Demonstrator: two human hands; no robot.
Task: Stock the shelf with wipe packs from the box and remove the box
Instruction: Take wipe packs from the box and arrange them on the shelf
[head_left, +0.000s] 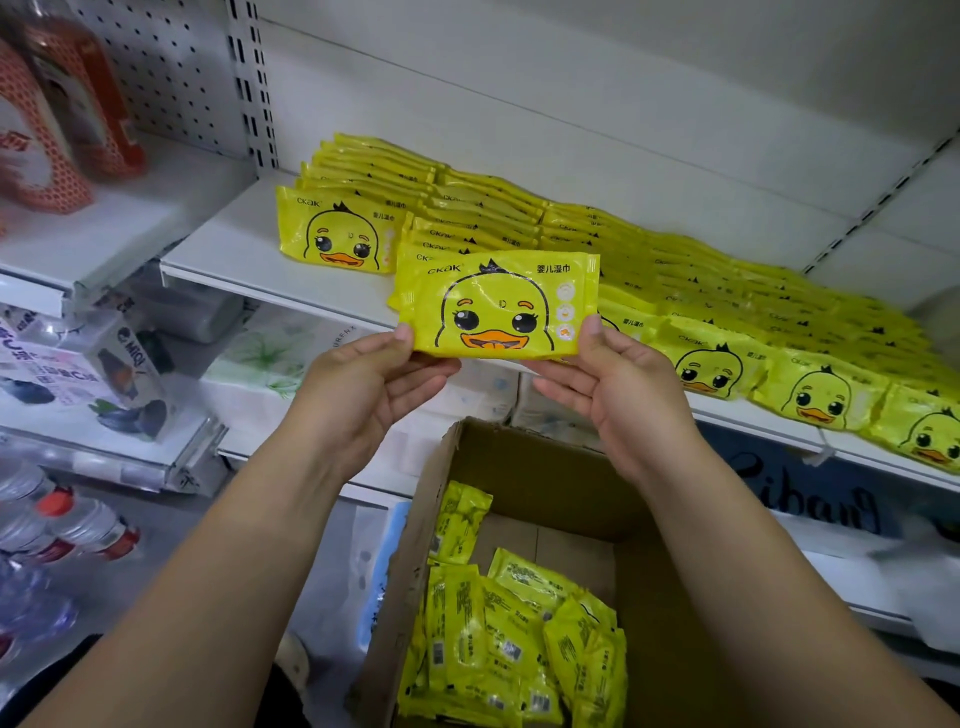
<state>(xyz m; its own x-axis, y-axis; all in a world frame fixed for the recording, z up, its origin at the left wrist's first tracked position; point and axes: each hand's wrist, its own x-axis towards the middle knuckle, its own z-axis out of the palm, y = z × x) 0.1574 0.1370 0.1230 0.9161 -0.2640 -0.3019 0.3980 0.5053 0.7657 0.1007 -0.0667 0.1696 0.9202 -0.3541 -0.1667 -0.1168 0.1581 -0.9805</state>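
I hold one yellow wipe pack (498, 304) with a duck face upright in front of the white shelf (244, 249). My left hand (371, 376) pinches its lower left corner and my right hand (618, 379) pinches its lower right corner. Behind it, several rows of the same yellow packs (649, 270) stand on the shelf, running from the left rear to the right front. Below my hands sits an open cardboard box (545, 467) with several more yellow packs (514, 639) lying loose in its bottom.
An orange bottle (67, 114) stands on the neighbouring shelf at upper left. Boxed goods (104, 374) and water bottles (62, 525) fill the lower left shelves. White tissue packs (270, 358) sit on the shelf under the wipes. The shelf's left part, beside the first row, is bare.
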